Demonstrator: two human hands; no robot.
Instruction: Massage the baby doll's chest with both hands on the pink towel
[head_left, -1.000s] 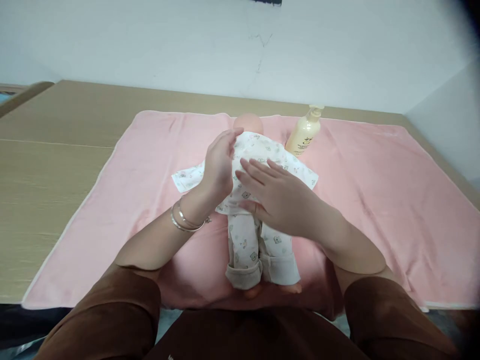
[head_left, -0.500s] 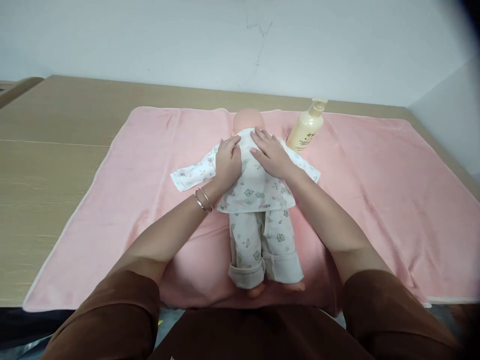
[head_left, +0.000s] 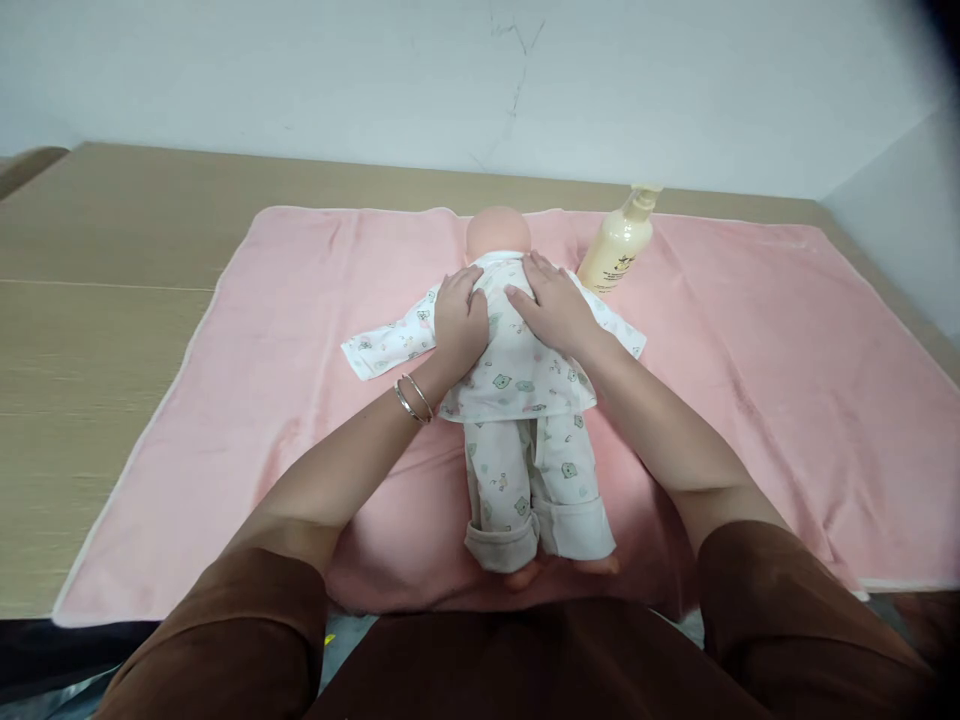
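Doll (head_left: 519, 395): laid lengthwise on the pink blanket (head_left: 247, 430), its head (head_left: 499, 232) pointed toward the wall (head_left: 300, 80) and its feet (head_left: 525, 575) toward the blanket's near edge; dressed in a white printed shirt (head_left: 517, 345) and matching trousers (head_left: 501, 480) with turned-up cuffs.
Left hand (head_left: 460, 318): laid palm down on the shirt's upper left part, fingers pointed toward the head; nothing is grasped.
Right hand (head_left: 559, 305): rested palm down on the upper right part, fingers extended; nothing is gripped.
Gap between hands: printed cloth is left uncovered; how firmly it is pressed cannot be told.
Bracelets (head_left: 413, 398): worn at the left wrist.
Pump bottle (head_left: 616, 250): placed just beyond the doll's right-hand sleeve (head_left: 626, 330), filled with pale yellow.
Table (head_left: 112, 240): partly covered by the blanket, wood-toned surface seen at left and along the wall.
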